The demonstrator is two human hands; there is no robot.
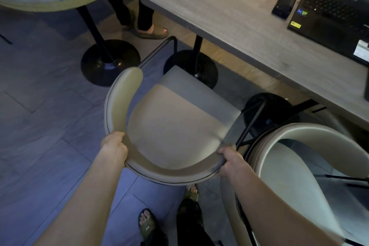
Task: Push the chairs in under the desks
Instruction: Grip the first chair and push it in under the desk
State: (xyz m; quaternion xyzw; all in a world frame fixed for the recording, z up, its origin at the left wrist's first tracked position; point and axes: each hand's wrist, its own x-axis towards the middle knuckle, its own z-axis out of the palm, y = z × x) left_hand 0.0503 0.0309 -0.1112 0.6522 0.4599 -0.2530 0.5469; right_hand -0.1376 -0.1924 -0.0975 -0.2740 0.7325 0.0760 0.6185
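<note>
Hands hold the curved backrest of the beige chair [175, 126], one at each end of its near arc: the left hand [114, 147] is wrapped over the rail at about 8 o'clock of the seat, the right hand [231, 163] closed round it at about 4 o'clock, so each grip is clamped on the padded rim. The chair stands on the floor in front of the person, its seat pointing toward 1 o'clock at the rectangular surface [229, 18], with only the front edge of the seat near that edge; most of it is not yet under. The pedestal base [190, 68] of the desk sits just beyond the seat front at 12 o'clock, and the chair's black armrest tube [159, 48] reaches toward it, so a straight shove may catch there. A second chair [299, 158] stands just beside it at 3 o'clock, close to the right hand. A laptop [337, 6] and a phone [284, 3] lie on the top, well clear of the work. The chair looks stiff, with a thin metal frame under a padded shell, probably light enough to slide or lift a little. The leather-like cover may be somewhat slick, so holding the rim wide apart, as here, seems the best way to steer it.
</note>
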